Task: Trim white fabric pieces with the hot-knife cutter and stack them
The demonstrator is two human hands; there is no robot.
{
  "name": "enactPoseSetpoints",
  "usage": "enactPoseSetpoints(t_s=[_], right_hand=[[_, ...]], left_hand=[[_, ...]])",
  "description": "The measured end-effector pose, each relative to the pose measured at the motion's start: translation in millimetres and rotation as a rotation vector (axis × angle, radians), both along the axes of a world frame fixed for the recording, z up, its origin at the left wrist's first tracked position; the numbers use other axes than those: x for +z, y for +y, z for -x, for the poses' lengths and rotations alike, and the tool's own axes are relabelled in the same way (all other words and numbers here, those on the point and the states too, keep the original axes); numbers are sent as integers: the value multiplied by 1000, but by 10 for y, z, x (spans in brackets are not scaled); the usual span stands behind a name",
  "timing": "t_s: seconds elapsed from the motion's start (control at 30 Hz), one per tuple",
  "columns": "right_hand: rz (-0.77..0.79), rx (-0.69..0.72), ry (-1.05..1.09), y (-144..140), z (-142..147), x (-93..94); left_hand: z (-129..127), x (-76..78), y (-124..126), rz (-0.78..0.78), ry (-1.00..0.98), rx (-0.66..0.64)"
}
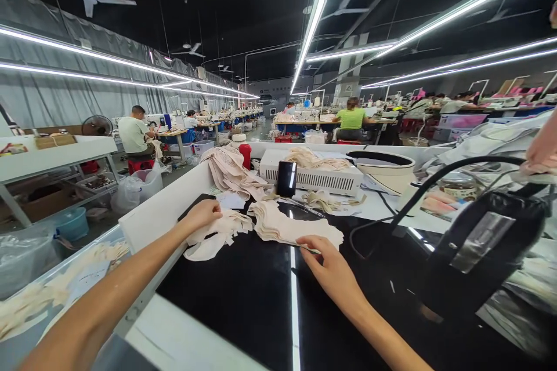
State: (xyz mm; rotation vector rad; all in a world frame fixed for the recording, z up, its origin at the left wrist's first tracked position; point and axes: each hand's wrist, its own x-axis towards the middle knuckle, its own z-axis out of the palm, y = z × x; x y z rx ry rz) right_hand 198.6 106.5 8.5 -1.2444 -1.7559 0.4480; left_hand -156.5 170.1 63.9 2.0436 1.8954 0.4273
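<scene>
As the right hand [327, 258] touched the fabric stack [289, 226], the left hand [204, 213] curled over cut pieces [209, 246], both grips indeterminable, wall lettering [282, 91] illegible.

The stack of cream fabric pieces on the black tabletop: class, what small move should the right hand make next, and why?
Probably pinch and lift just the top piece of the stack: the right hand's fingertips are at its near edge, and the left hand is at the looser pile alongside.
</scene>
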Motion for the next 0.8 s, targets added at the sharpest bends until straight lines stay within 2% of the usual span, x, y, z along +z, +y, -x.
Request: enactPoseSetpoints(t_s=[0.23, 0.4, 0.8], right_hand=[[64, 125, 21, -279, 223, 49], [121, 177, 27, -415, 350, 50], [356, 292, 135, -553, 523, -5]], left_hand=[[87, -161, 47, 4, -165, 21], [83, -257, 10, -41, -193, 37], [88, -245, -43, -171, -131, -3]])
